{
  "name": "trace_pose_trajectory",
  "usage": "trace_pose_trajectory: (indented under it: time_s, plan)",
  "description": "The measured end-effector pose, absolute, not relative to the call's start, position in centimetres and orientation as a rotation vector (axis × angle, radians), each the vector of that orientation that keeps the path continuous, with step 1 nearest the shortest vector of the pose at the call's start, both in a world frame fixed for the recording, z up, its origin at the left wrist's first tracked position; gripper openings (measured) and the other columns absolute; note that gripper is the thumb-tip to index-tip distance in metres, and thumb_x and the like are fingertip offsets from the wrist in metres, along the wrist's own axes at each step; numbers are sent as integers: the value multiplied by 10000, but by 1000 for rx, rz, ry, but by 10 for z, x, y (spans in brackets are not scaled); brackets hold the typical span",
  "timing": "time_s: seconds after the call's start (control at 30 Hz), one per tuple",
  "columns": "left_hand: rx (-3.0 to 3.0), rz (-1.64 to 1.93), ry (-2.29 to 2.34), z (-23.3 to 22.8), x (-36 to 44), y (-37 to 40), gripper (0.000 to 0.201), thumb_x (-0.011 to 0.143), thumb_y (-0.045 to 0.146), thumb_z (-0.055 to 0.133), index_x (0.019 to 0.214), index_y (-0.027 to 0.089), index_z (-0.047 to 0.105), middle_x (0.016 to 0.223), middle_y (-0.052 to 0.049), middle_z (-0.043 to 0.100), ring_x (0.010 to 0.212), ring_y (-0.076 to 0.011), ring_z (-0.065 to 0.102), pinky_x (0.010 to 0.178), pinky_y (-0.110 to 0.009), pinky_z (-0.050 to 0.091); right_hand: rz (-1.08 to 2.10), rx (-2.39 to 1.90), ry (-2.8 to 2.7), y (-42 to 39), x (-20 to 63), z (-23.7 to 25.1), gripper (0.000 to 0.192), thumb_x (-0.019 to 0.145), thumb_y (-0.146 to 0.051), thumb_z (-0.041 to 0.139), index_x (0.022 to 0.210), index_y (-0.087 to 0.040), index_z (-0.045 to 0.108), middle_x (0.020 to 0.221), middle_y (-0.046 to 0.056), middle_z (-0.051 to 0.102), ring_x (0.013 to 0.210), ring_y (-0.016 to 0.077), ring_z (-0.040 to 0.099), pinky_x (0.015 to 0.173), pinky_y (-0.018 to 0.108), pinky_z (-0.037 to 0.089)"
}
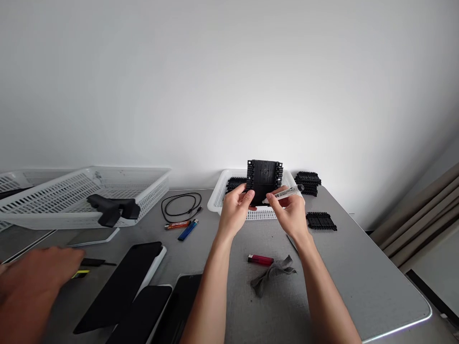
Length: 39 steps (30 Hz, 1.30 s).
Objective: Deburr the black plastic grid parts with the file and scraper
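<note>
My left hand [234,206] is closed on the left edge of a black plastic tray-like part [265,174], with ridged, notched sides, held upright above a basket. Between the fingers of my right hand [292,212] is a white marker pen [285,193] with a black end. Its pale tip points left and lies close to the lower right of the black part; whether it touches cannot be seen. Behind the hands stands a white perforated basket [214,198] with more black parts [234,184] inside.
Stacked black parts [308,182] and a single one [321,221] lie at right. A red lighter [260,260] and grey cloth [270,277] lie between my forearms. Leftward are lighters [188,230], a cable [179,195], a large basket [150,200], black panels [124,286] and another person's hand [46,270].
</note>
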<state>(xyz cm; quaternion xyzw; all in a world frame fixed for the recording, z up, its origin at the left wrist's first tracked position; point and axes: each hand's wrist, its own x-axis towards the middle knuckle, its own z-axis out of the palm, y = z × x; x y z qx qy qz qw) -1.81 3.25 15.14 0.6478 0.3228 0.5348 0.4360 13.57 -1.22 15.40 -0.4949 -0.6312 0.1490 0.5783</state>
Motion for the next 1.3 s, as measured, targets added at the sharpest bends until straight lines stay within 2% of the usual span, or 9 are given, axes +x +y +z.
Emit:
trace_pose_trajectory:
  time_s: [0.3,0.47,0.6,0.8,1.0,1.3]
  plan:
    - [1602,1351,771,152,-19,32,565,824,574,617,1202,155,662,1033,-113,724,872,-252,706,591,-310,624,292,-1157,-1527,-11,133,152,335,913,-459,564,753,-183,667,708,45,660,585,143,589,511,249,416]
    - [1588,1360,783,152,-18,32,547,819,563,628,1167,144,675,977,-103,730,798,-228,697,563,-303,615,384,-1116,-1513,-11,137,152,339,909,-455,572,719,-182,633,660,20,619,523,114,526,467,236,375]
    - [1487,1416,816,152,-17,32,590,786,583,657,1154,122,668,937,-96,735,735,-210,684,541,-289,594,478,-976,-1399,-16,142,155,324,875,-465,620,722,-180,634,639,7,617,502,107,537,449,226,412]
    - [1485,1388,775,150,-18,33,580,792,591,650,1140,128,673,997,-111,738,791,-230,697,549,-276,590,264,-895,-1376,-22,136,157,145,838,-325,669,917,-203,674,793,38,725,709,171,694,618,283,557]
    - [1561,1321,738,155,-19,28,530,828,535,637,1163,125,665,989,-116,740,800,-236,708,568,-298,614,-16,-1002,-1425,-18,132,153,101,847,-277,637,907,-208,680,797,30,745,675,157,696,553,254,533]
    - [1550,1299,723,153,-20,30,560,797,542,671,1161,116,671,942,-108,746,782,-248,721,570,-330,634,-84,-997,-1461,-17,134,152,89,852,-244,623,902,-198,681,814,38,737,637,139,661,531,249,498]
